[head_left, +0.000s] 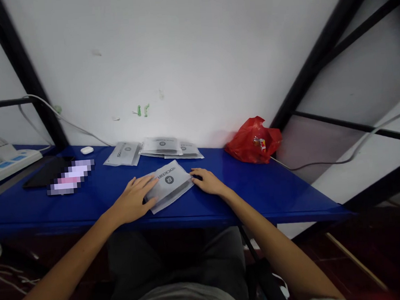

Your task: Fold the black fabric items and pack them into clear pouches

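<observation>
A frosted plastic pouch (173, 182) with a dark round logo and printed lettering lies tilted near the front edge of the blue desk. My left hand (136, 199) rests over its left side, fingers spread and thumb apart on the plastic. At its right edge is my right hand (207, 181), fingers loosely curved and the thumb apart from them, the tips touching the pouch's corner. What is inside the pouch is hard to make out. Behind it, near the wall, lie similar pouches: one alone (124, 154) and an overlapping group (161, 146).
A red plastic bag (254, 141) sits at the back right. To the left are a white earbud case (87, 150), a black tablet-like slab (44, 174), a pixelated item (71, 177) and a power strip (12, 164). Black frame posts and cables flank the blue desk (259, 196).
</observation>
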`<act>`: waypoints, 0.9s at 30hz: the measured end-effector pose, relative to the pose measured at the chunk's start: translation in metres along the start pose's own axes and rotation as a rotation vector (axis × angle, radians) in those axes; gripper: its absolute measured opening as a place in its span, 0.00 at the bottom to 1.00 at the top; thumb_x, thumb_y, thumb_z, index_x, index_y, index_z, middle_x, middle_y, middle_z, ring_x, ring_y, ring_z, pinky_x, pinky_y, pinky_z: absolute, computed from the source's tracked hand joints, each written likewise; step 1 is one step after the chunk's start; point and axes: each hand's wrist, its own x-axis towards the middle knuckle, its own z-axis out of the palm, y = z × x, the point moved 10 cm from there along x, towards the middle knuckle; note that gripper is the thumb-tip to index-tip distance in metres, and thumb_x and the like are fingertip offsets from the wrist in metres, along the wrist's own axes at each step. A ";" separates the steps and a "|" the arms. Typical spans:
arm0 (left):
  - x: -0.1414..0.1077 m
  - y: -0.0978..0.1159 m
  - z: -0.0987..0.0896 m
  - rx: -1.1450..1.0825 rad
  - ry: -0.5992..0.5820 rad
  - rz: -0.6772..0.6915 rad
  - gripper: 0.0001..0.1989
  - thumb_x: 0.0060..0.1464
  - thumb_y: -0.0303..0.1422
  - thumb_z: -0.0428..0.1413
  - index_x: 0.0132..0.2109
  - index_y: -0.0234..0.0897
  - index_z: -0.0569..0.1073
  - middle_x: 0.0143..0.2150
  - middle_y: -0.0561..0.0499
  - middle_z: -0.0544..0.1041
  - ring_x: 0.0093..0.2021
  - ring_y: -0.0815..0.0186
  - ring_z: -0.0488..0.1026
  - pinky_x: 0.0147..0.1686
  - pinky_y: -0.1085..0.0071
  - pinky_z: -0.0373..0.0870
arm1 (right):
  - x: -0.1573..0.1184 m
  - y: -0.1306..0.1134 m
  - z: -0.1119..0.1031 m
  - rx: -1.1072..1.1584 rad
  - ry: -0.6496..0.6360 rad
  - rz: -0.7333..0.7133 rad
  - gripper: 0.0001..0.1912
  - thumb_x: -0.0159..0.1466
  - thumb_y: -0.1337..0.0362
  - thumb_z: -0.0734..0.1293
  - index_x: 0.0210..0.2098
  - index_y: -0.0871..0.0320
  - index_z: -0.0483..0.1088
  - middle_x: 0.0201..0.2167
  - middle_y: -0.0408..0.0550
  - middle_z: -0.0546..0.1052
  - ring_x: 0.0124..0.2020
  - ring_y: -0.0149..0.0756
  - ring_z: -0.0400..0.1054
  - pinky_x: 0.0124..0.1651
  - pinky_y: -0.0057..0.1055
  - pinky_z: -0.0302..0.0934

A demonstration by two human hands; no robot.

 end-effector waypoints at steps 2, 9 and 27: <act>-0.002 0.006 -0.005 0.014 0.009 0.012 0.27 0.60 0.47 0.46 0.63 0.43 0.60 0.63 0.44 0.62 0.63 0.54 0.58 0.60 0.50 0.51 | 0.011 -0.003 0.001 0.006 -0.004 0.003 0.13 0.59 0.71 0.63 0.43 0.58 0.74 0.49 0.53 0.76 0.56 0.42 0.65 0.58 0.42 0.57; -0.010 0.014 -0.024 0.025 0.078 0.071 0.23 0.58 0.45 0.50 0.58 0.43 0.64 0.57 0.46 0.69 0.54 0.59 0.66 0.51 0.61 0.64 | 0.030 -0.014 0.000 0.051 0.000 0.002 0.07 0.57 0.72 0.65 0.29 0.56 0.74 0.41 0.50 0.78 0.53 0.42 0.67 0.54 0.40 0.60; -0.039 0.052 -0.036 0.222 0.225 0.342 0.11 0.60 0.25 0.46 0.41 0.38 0.73 0.36 0.49 0.74 0.37 0.64 0.71 0.37 0.67 0.66 | 0.045 -0.021 0.006 0.028 0.090 0.042 0.08 0.56 0.69 0.64 0.23 0.57 0.73 0.47 0.52 0.76 0.48 0.43 0.70 0.52 0.42 0.62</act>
